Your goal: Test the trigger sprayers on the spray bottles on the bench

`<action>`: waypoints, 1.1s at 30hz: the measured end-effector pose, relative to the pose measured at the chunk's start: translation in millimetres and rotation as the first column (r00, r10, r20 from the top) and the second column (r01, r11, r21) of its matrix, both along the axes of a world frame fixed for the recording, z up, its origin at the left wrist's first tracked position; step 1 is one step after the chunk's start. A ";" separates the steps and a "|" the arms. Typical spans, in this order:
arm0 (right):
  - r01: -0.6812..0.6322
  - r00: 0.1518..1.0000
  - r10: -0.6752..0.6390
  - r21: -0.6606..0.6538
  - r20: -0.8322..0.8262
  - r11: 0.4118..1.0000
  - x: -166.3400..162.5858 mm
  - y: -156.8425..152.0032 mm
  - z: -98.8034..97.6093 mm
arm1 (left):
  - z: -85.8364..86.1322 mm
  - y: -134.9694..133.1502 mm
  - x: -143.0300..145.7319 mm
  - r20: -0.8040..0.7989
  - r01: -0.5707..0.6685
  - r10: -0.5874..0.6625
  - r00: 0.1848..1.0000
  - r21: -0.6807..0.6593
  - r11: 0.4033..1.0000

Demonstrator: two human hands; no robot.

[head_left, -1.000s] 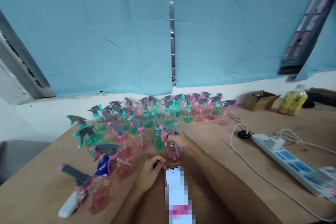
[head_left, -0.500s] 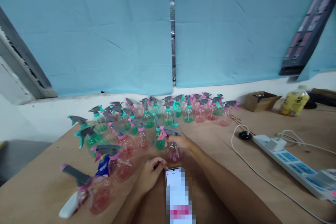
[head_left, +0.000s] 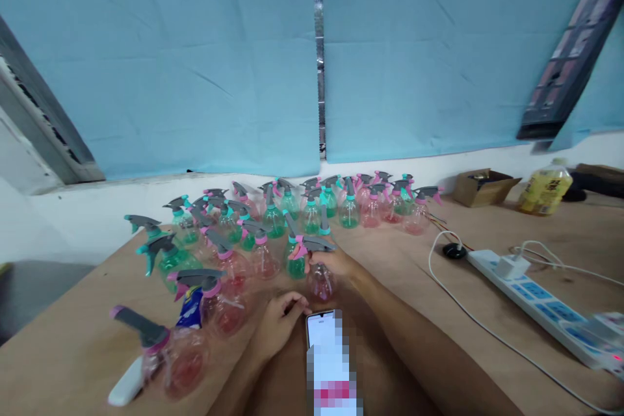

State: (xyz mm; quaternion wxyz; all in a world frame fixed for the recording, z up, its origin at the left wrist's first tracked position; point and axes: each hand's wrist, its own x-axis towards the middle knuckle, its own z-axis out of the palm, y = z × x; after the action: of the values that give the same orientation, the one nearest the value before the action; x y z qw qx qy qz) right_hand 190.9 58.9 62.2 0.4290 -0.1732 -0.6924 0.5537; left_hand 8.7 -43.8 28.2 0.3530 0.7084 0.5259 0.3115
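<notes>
Bottle in hand: your right hand [head_left: 334, 262] is closed round the neck of a pink spray bottle [head_left: 320, 281] standing upright on the wooden table [head_left: 404, 273], just in front of the green bottle [head_left: 294, 259], at the near edge of the cluster.
Left hand: your left hand [head_left: 279, 322] rests loosely curled, fingertips at the top edge of the phone [head_left: 327, 357], holding nothing.
Grip reason: holding at the neck likely steadies the bottle under its trigger head.
Hidden: the phone screen is blurred out; your right fingers cover the bottle's collar.
Hard to read: far bottles [head_left: 341, 201] overlap, uncountable.
</notes>
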 end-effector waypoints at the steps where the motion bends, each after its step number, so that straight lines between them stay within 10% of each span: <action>1: -0.005 1.000 0.004 -0.003 -0.003 1.000 -0.6 0.6 -0.3 | 0.8 -0.2 0.3 -0.003 -0.004 0.004 1.000 -0.001 1.000; 10: 0.025 1.000 -0.025 0.012 -0.003 1.000 -1.2 -6.5 4.1 | 1.2 -0.4 0.3 0.028 0.004 -0.004 1.000 0.001 1.000; 17: -0.033 0.954 0.054 0.076 -0.294 0.997 21.8 -40.0 52.3 | -2.5 1.3 -1.0 0.034 0.027 -0.027 0.999 0.001 1.000; 21: 0.170 0.952 -0.139 0.096 -0.274 0.981 59.1 -46.6 58.1 | -3.9 0.4 -2.2 0.040 0.031 -0.032 0.999 0.026 0.999; 24: 0.492 0.854 -0.452 0.121 -0.258 0.862 86.4 -34.2 36.3 | -4.7 0.2 -2.4 0.019 0.019 -0.021 1.000 0.060 0.998; 27: 0.789 0.609 -0.746 0.109 -0.269 0.605 97.6 -16.7 6.0 | -4.0 0.8 -1.9 0.001 0.011 -0.011 1.000 0.086 0.996; 33: 0.874 0.459 -0.869 0.269 -0.184 0.404 80.6 -0.8 -26.0 | 2.6 -6.0 -7.4 0.020 -0.105 0.103 0.994 0.067 0.992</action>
State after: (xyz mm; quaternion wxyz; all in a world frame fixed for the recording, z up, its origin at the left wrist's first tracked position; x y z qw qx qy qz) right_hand 271.5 58.1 36.2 0.6812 -0.4304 -0.5784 0.1275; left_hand 1.4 -49.7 30.7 0.3161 0.6891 0.5483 0.3529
